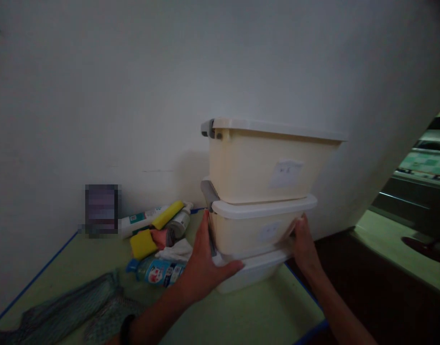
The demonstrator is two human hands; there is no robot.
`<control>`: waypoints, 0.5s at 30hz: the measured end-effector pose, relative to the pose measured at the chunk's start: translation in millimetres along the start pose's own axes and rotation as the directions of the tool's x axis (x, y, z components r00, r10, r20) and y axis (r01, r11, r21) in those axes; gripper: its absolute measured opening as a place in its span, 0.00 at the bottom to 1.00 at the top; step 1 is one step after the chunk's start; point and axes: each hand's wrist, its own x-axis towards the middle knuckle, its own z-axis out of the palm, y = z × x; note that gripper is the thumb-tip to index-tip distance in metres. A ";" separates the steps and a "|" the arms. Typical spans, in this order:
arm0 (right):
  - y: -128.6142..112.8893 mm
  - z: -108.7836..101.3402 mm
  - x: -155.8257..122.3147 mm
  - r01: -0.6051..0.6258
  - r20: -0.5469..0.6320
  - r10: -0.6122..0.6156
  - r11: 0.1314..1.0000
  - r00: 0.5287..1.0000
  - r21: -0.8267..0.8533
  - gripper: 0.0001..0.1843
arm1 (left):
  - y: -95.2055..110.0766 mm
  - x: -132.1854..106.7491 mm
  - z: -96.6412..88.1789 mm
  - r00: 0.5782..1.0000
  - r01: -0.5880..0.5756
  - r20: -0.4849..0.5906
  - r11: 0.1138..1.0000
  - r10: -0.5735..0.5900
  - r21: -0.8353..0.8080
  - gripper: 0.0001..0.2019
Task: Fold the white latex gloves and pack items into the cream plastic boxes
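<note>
Three cream plastic storage boxes with white lids and grey latches stand stacked against the wall on a light green table (241, 316). My left hand (202, 263) presses flat, fingers stretched, against the left end of the middle box (248, 230), thumb reaching under it toward the bottom box (252, 270). My right hand (302, 242) grips the right end of the middle box just under its lid. The top box (266, 163) rests on the middle one, with a pale label on its front.
Left of the stack lies a pile of cleaning items: a white tube (141, 220), yellow sponges (143, 243), a blue-labelled bottle (158, 270), a white cloth. A grey patterned cloth (69, 311) lies at the table's front left. Blue tape edges the table. A dark gap and another counter lie right.
</note>
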 end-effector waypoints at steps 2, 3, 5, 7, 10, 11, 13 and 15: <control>6.5 8.5 -3.6 -0.051 -0.034 0.050 0.998 0.998 -0.036 0.31 | -2.4 3.9 0.3 1.000 -0.014 -0.012 0.999 0.015 0.036 0.56; 9.0 12.6 -3.6 -0.070 -0.045 0.067 0.996 0.997 -0.052 0.30 | -4.5 6.6 0.5 1.000 -0.018 -0.023 0.999 0.020 0.051 0.54; 13.4 21.0 -0.4 -0.101 -0.062 0.096 0.992 0.993 -0.082 0.26 | -10.4 13.4 0.6 0.999 -0.019 -0.044 0.997 0.022 0.072 0.53; 17.9 29.7 5.9 -0.122 -0.078 0.114 0.987 0.990 -0.109 0.20 | -17.3 21.7 0.4 0.998 -0.017 -0.066 0.995 0.023 0.095 0.52; 26.8 43.7 18.5 -0.133 -0.099 0.120 0.982 0.988 -0.134 0.16 | -27.6 37.0 -1.1 0.997 -0.019 -0.076 0.990 0.030 0.136 0.51; 30.5 48.6 23.1 -0.132 -0.107 0.118 0.981 0.987 -0.139 0.17 | -31.1 42.7 -1.8 0.997 -0.018 -0.075 0.989 0.030 0.147 0.51; 38.2 58.5 32.1 -0.125 -0.122 0.108 0.982 0.987 -0.141 0.17 | -38.5 54.5 -3.1 0.996 -0.014 -0.080 0.988 0.026 0.153 0.51; 45.7 68.5 40.4 -0.106 -0.133 0.088 0.985 0.987 -0.135 0.18 | -46.2 65.9 -4.0 0.994 -0.015 -0.104 0.989 0.031 0.149 0.51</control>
